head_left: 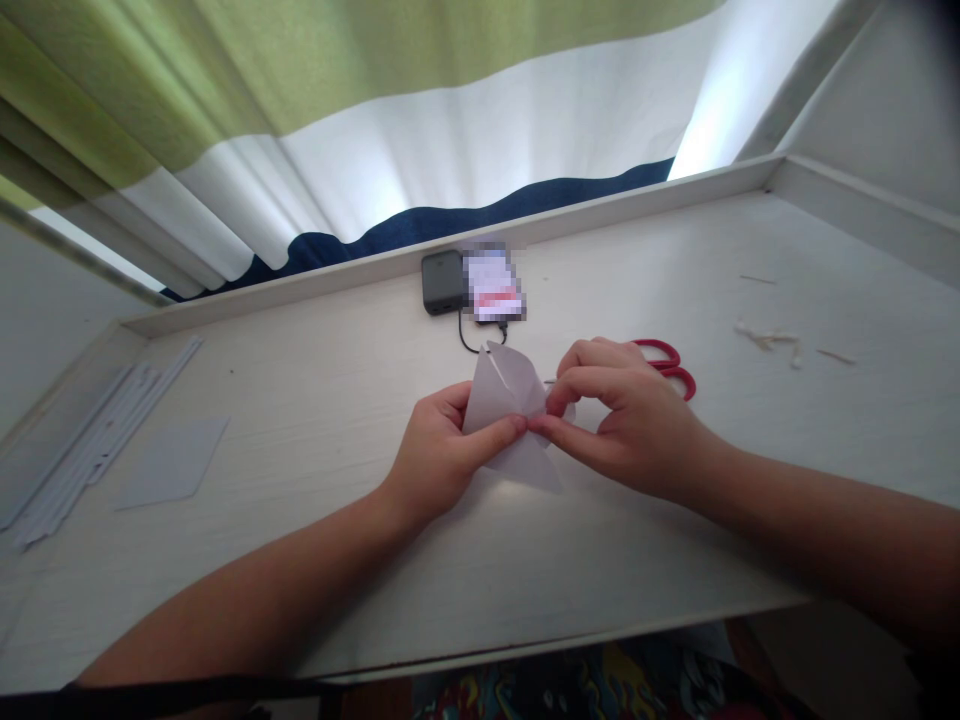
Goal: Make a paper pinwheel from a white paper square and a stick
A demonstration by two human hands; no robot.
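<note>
The piece you are working on is a thin, white sheet of paper [491, 395], raised in front of you over the middle of the table. It is bent and folded rather than flat: a narrow slit opens at its top between two pointed tips, curved flaps draw in toward the centre, and one sharp corner points down to the right. Your left hand [439, 450] grips its left side, thumb pressed on the front and fingers behind. Your right hand [634, 415] pinches the right side between thumb and forefinger, its thumb tip close to your left one.

The broad, white-painted wooden table [465, 590] has a raised white ledge [600, 215] along the back. Red-handled scissors [666, 367] lie partly hidden behind your right hand, with small, pale, thin sticks [836, 355] farther right. Beyond the paper, a dark grey, rounded power bank [442, 283] sits beside a phone with a blurred screen [493, 280], a black cable [460, 330] looping below. To your left lie a flat white paper piece [174, 465] and long white strips [97, 460]. A green, white and navy curtain [420, 110] hangs behind, lit through.
</note>
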